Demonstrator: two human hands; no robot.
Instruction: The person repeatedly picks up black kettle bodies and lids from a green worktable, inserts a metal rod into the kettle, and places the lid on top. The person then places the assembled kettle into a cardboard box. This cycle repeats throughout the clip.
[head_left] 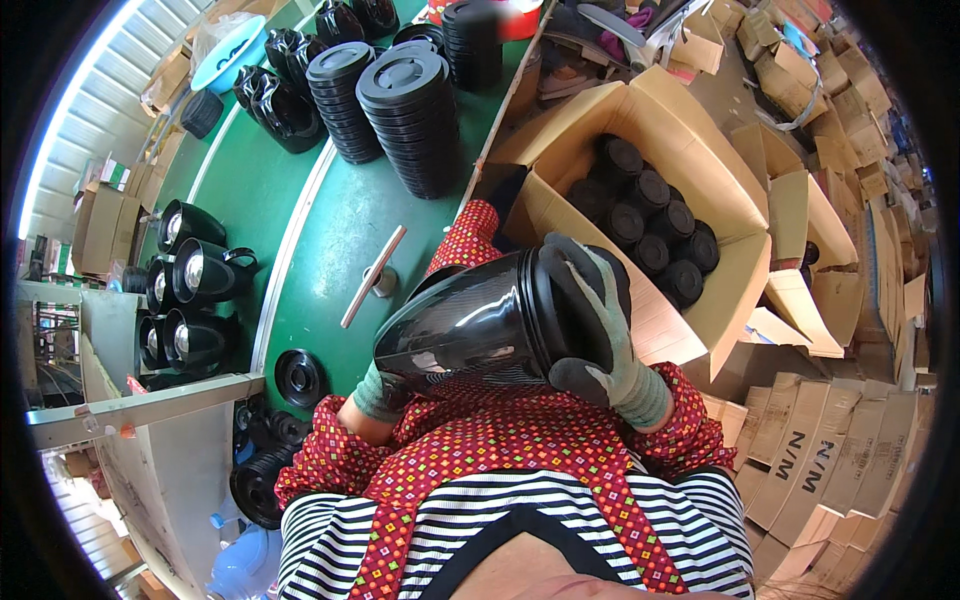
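A glossy black thermos jug (450, 330) lies on its side in front of my chest, its ribbed base end toward the right. My right hand (600, 330), in a grey-green glove with dark palm and fingertips, is closed round that base end, the thumb below and the fingers over the top. My left hand (378, 397) supports the other end from beneath; its cuff shows, but its fingers are hidden behind the jug. Just beyond the jug, on the green table (330, 240), stands a small metal fixture with a bar across its top (375, 276).
Tall stacks of black round lids (405, 115) stand at the table's far end beside black jug shells (280, 110). Several black jugs with silvery insides (200, 270) lie at left. An open carton (720, 180) at right holds black jugs. Flattened cartons (830, 450) lean at lower right.
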